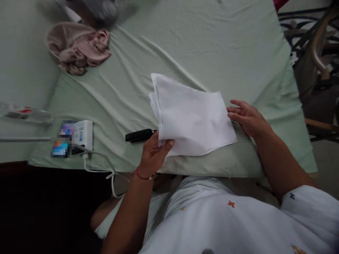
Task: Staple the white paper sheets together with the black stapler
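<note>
A sheaf of white paper sheets point(196, 120) is tilted above the table's near edge, its layers fanned slightly apart on the left side. My left hand point(155, 151) pinches its near left corner, thumb on top and the other fingers beneath. At the right edge of the sheets, my right hand point(247, 118) is open with fingers apart. Its fingertips are at the paper's edge, and I cannot tell whether they touch it. A black stapler-like object point(140, 135) lies just left of the sheaf, its right end close to my left hand.
A pale green cloth point(238, 46) covers the table, with wrinkles running across it. Crumpled pink fabric point(84, 51) lies at the far left. Nearer are a white power strip point(86, 132) with cables and a clear plastic bottle point(25, 113). Metal chair frames point(315, 46) stand at right.
</note>
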`<state>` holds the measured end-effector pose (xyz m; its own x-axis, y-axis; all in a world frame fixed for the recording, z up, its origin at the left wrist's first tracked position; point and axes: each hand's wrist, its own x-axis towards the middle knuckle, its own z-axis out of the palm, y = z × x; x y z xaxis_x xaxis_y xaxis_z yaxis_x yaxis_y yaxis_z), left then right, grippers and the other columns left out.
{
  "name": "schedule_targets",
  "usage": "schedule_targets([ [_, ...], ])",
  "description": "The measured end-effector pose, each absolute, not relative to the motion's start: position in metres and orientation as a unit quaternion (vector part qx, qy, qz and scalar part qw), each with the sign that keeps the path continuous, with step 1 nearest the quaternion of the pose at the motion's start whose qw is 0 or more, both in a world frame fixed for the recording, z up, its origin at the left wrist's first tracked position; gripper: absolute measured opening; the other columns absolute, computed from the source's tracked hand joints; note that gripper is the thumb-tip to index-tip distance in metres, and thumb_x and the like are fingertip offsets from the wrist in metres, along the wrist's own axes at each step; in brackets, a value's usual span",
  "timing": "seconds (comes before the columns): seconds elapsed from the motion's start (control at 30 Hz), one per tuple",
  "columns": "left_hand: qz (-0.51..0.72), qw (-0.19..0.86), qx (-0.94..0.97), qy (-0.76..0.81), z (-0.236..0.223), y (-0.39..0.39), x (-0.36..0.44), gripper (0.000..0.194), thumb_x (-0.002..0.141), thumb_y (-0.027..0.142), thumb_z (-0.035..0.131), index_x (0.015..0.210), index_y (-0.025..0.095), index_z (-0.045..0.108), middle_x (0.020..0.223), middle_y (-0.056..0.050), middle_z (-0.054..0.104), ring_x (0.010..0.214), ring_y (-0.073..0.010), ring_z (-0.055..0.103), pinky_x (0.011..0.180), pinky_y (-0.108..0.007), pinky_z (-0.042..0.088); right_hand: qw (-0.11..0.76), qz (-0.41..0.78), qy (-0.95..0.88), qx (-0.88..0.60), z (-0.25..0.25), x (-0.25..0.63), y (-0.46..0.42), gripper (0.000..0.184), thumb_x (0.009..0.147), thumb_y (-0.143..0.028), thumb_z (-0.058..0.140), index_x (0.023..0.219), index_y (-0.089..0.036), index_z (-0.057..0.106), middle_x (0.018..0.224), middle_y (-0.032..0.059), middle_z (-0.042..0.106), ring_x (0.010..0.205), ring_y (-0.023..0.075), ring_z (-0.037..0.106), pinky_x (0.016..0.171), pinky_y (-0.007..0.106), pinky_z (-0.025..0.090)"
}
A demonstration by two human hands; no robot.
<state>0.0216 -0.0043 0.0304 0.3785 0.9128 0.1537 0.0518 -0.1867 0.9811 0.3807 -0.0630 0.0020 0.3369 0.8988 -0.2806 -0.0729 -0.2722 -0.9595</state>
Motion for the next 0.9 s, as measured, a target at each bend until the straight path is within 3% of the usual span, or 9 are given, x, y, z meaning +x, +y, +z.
schedule_targets([
  [0.23, 0.453, 0.574, 0.558, 0.393, 0.064, -0.023, 0.036, 0.049, 0.083, 0.058, 0.089, 0.123, 0.031, 0.080, 0.114, -0.003, 0.082, 0.112, -0.0234, 0.076, 0.103, -0.036, 0.063, 0.447, 0.562, -0.242, -0.653, 0.021, 0.372, -0.078, 0.052, 0.081, -0.048, 0.088, 0.127, -0.031, 0.070, 0.095, 0.0030, 0.081, 0.085, 0.0233, 0.078, 0.080, 0.038, 0.066],
  [0.33, 0.455, 0.596, 0.534, 0.392, 0.074, -0.031, 0.040, 0.054, 0.080, 0.063, 0.090, 0.125, 0.035, 0.080, 0.111, -0.002, 0.082, 0.109, -0.0233, 0.077, 0.098, -0.036, 0.065, 0.417, 0.640, -0.212, -0.610, 0.024, 0.362, -0.089, 0.040, 0.084, -0.055, 0.083, 0.114, -0.029, 0.075, 0.088, 0.0041, 0.081, 0.075, 0.0227, 0.077, 0.069, 0.035, 0.065],
  [0.43, 0.453, 0.616, 0.517, 0.385, 0.080, -0.038, 0.041, 0.055, 0.076, 0.064, 0.092, 0.123, 0.038, 0.080, 0.108, 0.000, 0.083, 0.107, -0.0230, 0.078, 0.097, -0.037, 0.066, 0.418, 0.691, -0.166, -0.567, 0.023, 0.350, -0.099, 0.042, 0.073, -0.062, 0.088, 0.091, -0.026, 0.077, 0.079, 0.0037, 0.080, 0.066, 0.0229, 0.076, 0.064, 0.035, 0.064],
  [0.53, 0.466, 0.619, 0.507, 0.379, 0.079, -0.040, 0.037, 0.049, 0.074, 0.061, 0.095, 0.116, 0.038, 0.083, 0.103, 0.001, 0.084, 0.102, -0.0208, 0.079, 0.097, -0.035, 0.067, 0.429, 0.690, -0.130, -0.568, 0.023, 0.343, -0.105, 0.046, 0.055, -0.056, 0.098, 0.081, -0.026, 0.075, 0.076, 0.0031, 0.080, 0.060, 0.0222, 0.073, 0.061, 0.036, 0.065],
  [0.63, 0.478, 0.605, 0.510, 0.381, 0.069, -0.032, 0.026, 0.042, 0.070, 0.056, 0.098, 0.103, 0.034, 0.086, 0.096, 0.001, 0.084, 0.094, -0.0192, 0.079, 0.092, -0.033, 0.068, 0.482, 0.619, -0.152, -0.601, 0.032, 0.345, -0.102, 0.049, 0.045, -0.038, 0.103, 0.084, -0.025, 0.076, 0.082, 0.0024, 0.082, 0.064, 0.0209, 0.073, 0.064, 0.036, 0.065],
  [0.73, 0.475, 0.589, 0.523, 0.392, 0.055, -0.017, 0.011, 0.038, 0.066, 0.050, 0.102, 0.095, 0.030, 0.087, 0.095, -0.001, 0.085, 0.091, -0.0204, 0.079, 0.089, -0.036, 0.069, 0.580, 0.479, -0.199, -0.628, 0.047, 0.354, -0.091, 0.051, 0.040, -0.025, 0.103, 0.081, -0.024, 0.073, 0.086, 0.0003, 0.080, 0.083, 0.0206, 0.075, 0.083, 0.036, 0.066],
  [0.8, 0.477, 0.568, 0.535, 0.404, 0.048, -0.008, 0.004, 0.036, 0.067, 0.046, 0.101, 0.093, 0.026, 0.087, 0.094, -0.002, 0.084, 0.093, -0.0208, 0.079, 0.092, -0.037, 0.068, 0.630, 0.388, -0.236, -0.630, 0.053, 0.362, -0.084, 0.050, 0.036, -0.022, 0.102, 0.072, -0.024, 0.068, 0.085, -0.0003, 0.077, 0.091, 0.0220, 0.074, 0.093, 0.040, 0.064],
  [0.9, 0.507, 0.512, 0.553, 0.417, 0.043, -0.002, 0.001, 0.033, 0.067, 0.043, 0.101, 0.085, 0.023, 0.084, 0.085, -0.001, 0.081, 0.095, -0.0190, 0.078, 0.100, -0.035, 0.065, 0.641, 0.284, -0.264, -0.662, 0.054, 0.377, -0.083, 0.050, 0.035, -0.026, 0.102, 0.062, -0.023, 0.060, 0.080, -0.0005, 0.069, 0.085, 0.0230, 0.070, 0.090, 0.045, 0.064],
])
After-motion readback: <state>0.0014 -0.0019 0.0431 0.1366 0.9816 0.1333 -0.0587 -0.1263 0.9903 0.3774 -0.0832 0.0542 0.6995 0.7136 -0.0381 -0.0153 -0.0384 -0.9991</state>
